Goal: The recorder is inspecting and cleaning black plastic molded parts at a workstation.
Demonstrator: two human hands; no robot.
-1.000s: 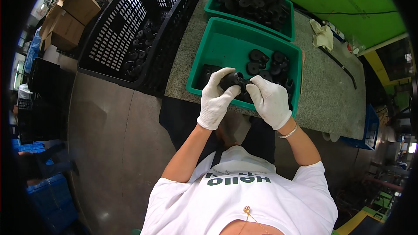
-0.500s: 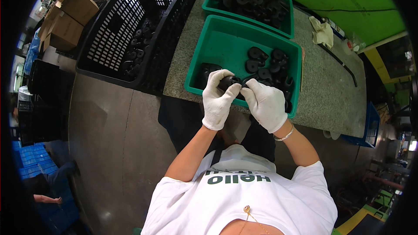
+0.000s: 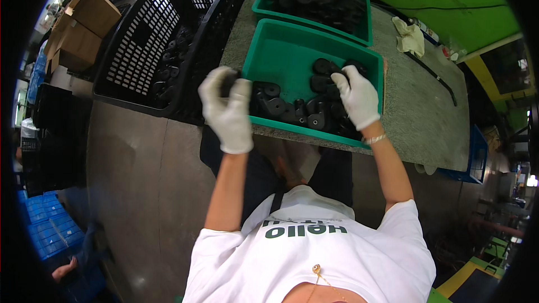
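In my gloved left hand [image 3: 226,115] is a rounded black plastic part [image 3: 228,83], partly hidden by the fingers and blurred by motion. That hand hovers beside the left wall of the near green tray [image 3: 283,45], close to the black crate. Over the right side of the tray, my gloved right hand [image 3: 360,98] has its thumb and fingers closed on another black plastic part [image 3: 336,73]. Several more black parts [image 3: 273,105] with round ends and holes lie along the tray's front and right side.
A second green tray [image 3: 368,19], heaped with black parts, stands behind. To the left is a tall black slatted crate [image 3: 147,39] holding similar parts. On the stone-like tabletop [image 3: 415,118] lie a cloth [image 3: 410,38], a black hose [image 3: 435,73] and a spray can [image 3: 425,31].
My hands have parted from working together over the tray. The left has swung left toward the crate with a black part; the right has moved up and right onto parts in the tray.
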